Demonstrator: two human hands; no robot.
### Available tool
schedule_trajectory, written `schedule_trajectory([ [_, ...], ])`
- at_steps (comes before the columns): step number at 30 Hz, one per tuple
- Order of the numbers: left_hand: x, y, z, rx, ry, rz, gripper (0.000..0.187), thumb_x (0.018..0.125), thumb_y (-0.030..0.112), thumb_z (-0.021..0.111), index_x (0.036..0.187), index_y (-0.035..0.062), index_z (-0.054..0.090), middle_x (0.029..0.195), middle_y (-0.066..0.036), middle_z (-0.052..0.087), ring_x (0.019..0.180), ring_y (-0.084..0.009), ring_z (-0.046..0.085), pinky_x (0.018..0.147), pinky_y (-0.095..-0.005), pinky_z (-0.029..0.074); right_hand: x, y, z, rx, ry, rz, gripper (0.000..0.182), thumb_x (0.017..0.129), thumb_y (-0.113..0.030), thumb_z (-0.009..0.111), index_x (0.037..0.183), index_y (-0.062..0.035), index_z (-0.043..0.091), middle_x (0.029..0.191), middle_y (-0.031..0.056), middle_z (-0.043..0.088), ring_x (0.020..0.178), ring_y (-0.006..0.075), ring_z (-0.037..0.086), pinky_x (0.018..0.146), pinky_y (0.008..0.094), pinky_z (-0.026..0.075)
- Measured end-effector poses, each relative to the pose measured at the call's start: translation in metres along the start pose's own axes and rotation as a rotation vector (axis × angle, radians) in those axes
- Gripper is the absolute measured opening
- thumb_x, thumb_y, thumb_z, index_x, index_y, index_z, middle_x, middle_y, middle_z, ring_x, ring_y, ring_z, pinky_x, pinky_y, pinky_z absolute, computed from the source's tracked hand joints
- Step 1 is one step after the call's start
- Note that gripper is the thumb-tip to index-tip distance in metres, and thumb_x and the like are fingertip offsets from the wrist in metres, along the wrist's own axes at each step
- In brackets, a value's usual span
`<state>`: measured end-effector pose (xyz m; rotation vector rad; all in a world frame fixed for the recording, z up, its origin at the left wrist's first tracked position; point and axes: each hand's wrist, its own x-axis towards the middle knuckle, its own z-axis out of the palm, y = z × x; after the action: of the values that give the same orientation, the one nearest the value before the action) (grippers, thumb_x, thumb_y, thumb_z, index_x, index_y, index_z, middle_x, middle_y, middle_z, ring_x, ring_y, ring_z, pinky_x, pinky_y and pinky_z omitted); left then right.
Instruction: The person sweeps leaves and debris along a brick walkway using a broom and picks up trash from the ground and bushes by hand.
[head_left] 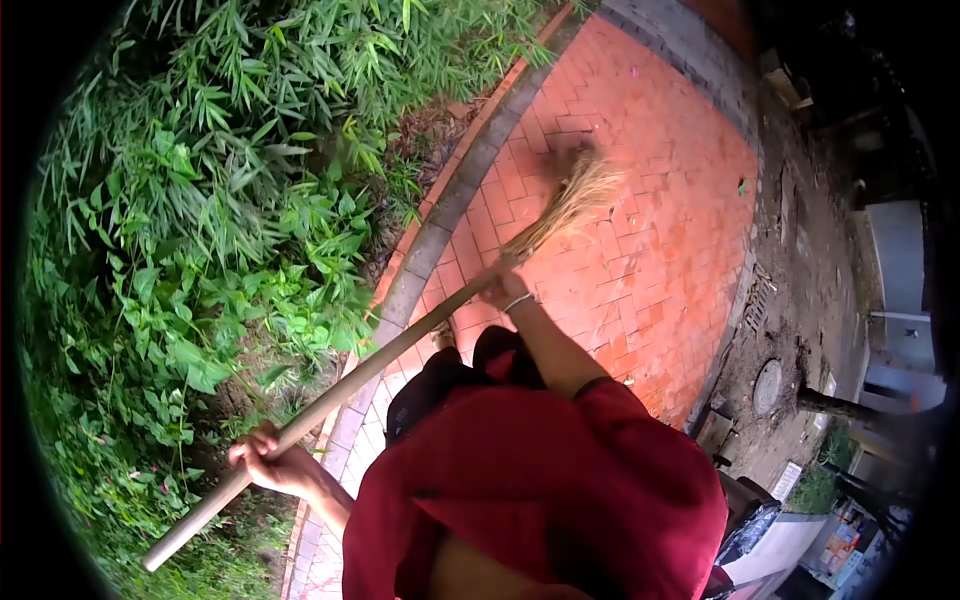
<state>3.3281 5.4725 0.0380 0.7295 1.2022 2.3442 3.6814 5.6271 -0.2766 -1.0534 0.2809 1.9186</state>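
Observation:
A long-handled straw broom (565,205) slants across the view, its bristles over the red brick path at the upper middle and its wooden pole running down to the lower left. My left hand (275,462) is closed around the pole near its free end, beside the plants. Lower on the broom, my right hand (507,289), with a pale band at the wrist, grips the pole just above where the bristles begin. A dark blurred patch lies beside the bristle tips; I cannot make out what it is.
Dense green plants (230,200) border the path on the left behind a low kerb (440,230). The brick path (660,250) looks damp. On the right are a dark paved strip (800,270), a drain grate (757,303), a round cover (768,387) and a trunk or post (840,403).

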Motion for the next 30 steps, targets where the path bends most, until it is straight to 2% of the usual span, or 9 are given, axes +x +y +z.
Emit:
schedule_trajectory([
  [2,0.009,-0.016,0.011,-0.064,-0.024,-0.175,0.008,0.082,0.016,0.052,0.077,0.0108,0.048,0.062,0.001,0.040,0.062,-0.0119,0.040,0.076,-0.0335,0.036,-0.002,-0.044,0.023,-0.011,0.050,-0.024,0.013,0.081,-0.021,0.053,0.078,-0.0085,0.056,0.076,0.0061,0.059,0.072,0.0208,0.054,0.064,0.0347,0.044],
  [5,0.033,-0.023,0.050,-0.064,-0.053,-0.133,0.007,0.081,0.015,0.053,0.078,0.0102,0.048,0.062,0.002,0.039,0.062,-0.0123,0.039,0.078,-0.0346,0.035,-0.004,-0.082,0.049,0.062,-0.049,-0.044,0.013,0.081,-0.022,0.054,0.081,-0.0091,0.056,0.078,0.0068,0.059,0.077,0.0213,0.054,0.066,0.0360,0.044],
  [11,0.079,0.008,0.150,-0.121,-0.097,0.229,0.010,0.071,0.007,0.053,0.062,0.0068,0.048,0.053,0.000,0.032,0.052,-0.0117,0.032,0.060,-0.0271,0.031,0.011,-0.133,0.154,0.102,-0.347,0.121,0.016,0.081,-0.023,0.058,0.087,-0.0092,0.055,0.089,0.0048,0.058,0.084,0.0186,0.054,0.074,0.0327,0.042],
  [14,0.065,-0.043,0.231,-0.075,-0.323,0.417,0.009,0.081,0.012,0.049,0.090,0.0148,0.051,0.069,0.003,0.044,0.066,-0.0141,0.049,0.058,-0.0273,0.043,0.061,-0.185,0.159,0.207,-0.386,0.085,0.016,0.082,-0.025,0.057,0.090,-0.0116,0.054,0.089,0.0047,0.058,0.084,0.0181,0.054,0.076,0.0330,0.043],
  [15,0.052,-0.061,0.293,-0.075,-0.105,0.446,0.013,0.072,0.007,0.051,0.060,0.0077,0.046,0.051,0.000,0.031,0.049,-0.0110,0.030,0.057,-0.0267,0.031,0.084,-0.204,0.145,0.250,-0.278,0.131,0.016,0.082,-0.023,0.057,0.090,-0.0096,0.055,0.092,0.0059,0.058,0.087,0.0185,0.053,0.077,0.0333,0.043],
  [17,0.067,-0.101,0.323,-0.022,-0.141,0.340,0.015,0.074,0.009,0.051,0.059,0.0089,0.046,0.050,0.001,0.032,0.049,-0.0105,0.030,0.055,-0.0255,0.030,0.100,-0.235,0.119,0.311,-0.166,0.187,0.016,0.083,-0.022,0.056,0.090,-0.0077,0.057,0.094,0.0071,0.058,0.090,0.0190,0.052,0.078,0.0336,0.042],
  [23,0.054,-0.247,0.414,0.002,-0.354,-0.091,0.007,0.079,0.015,0.054,0.073,0.0130,0.057,0.055,0.004,0.045,0.050,-0.0078,0.038,0.050,-0.0214,0.034,0.144,-0.391,0.027,0.199,-0.139,-0.188,0.022,0.085,-0.030,0.051,0.082,-0.0082,0.055,0.077,0.0070,0.061,0.074,0.0206,0.055,0.062,0.0316,0.041],
  [25,0.040,-0.271,0.438,-0.011,-0.312,-0.260,0.008,0.081,0.016,0.055,0.074,0.0129,0.058,0.058,0.003,0.049,0.056,-0.0098,0.043,0.058,-0.0225,0.036,0.137,-0.459,0.041,0.220,0.171,-0.120,0.019,0.085,-0.028,0.051,0.084,-0.0095,0.056,0.082,0.0060,0.060,0.081,0.0188,0.054,0.065,0.0361,0.041],
  [30,0.079,-0.275,0.446,-0.186,-0.244,-0.312,0.009,0.081,0.014,0.054,0.074,0.0112,0.059,0.061,0.001,0.052,0.058,-0.0105,0.044,0.067,-0.0267,0.038,0.113,-0.496,0.086,0.234,-0.065,-0.122,0.017,0.084,-0.025,0.054,0.087,-0.0086,0.056,0.086,0.0051,0.059,0.085,0.0190,0.054,0.069,0.0357,0.043],
])
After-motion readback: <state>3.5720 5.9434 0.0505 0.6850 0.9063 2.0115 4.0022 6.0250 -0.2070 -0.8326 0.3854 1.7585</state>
